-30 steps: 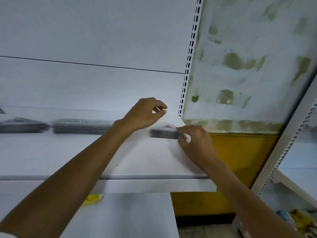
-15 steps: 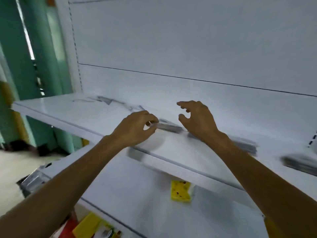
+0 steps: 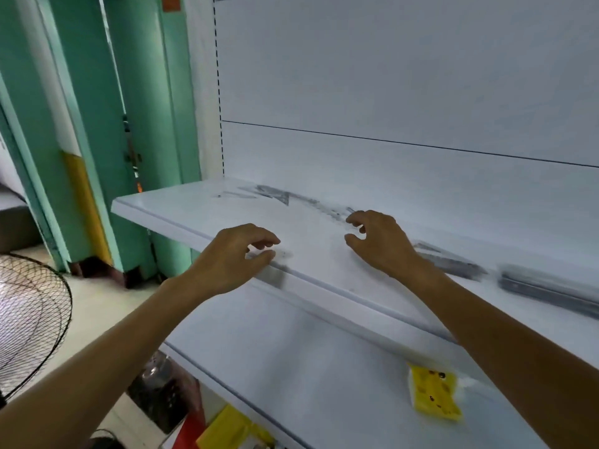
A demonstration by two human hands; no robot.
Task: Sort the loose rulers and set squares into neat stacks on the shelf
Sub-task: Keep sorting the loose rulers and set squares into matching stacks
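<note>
Shelf [image 3: 181, 205]: white board against a white back panel, running from far left to near right; it carries all the rulers and set squares in view.
Loose pieces [image 3: 272, 196]: a blurred grey scatter at the far left of the shelf, one triangular outline among them, trailing right toward the right hand.
Stack [image 3: 453, 265]: flat grey pile on the shelf just right of the right wrist, edges blurred.
Second stack [image 3: 551, 288]: longer grey pile further right on the same shelf, apart from the first.
Left hand [image 3: 236, 257]: over the shelf's near edge, fingers curled, thumb and forefinger close; a grey smear lies at the thumb tip, and whether it pinches anything cannot be told.
Right hand [image 3: 379, 244]: above the shelf at the end of the loose trail, fingers and thumb spread in a loose claw, nothing between them.
Lower shelf [image 3: 308, 367]: white; holds a yellow packet [image 3: 434, 396] at its right.
Fan [image 3: 29, 319]: black wire guard at the left edge.
</note>
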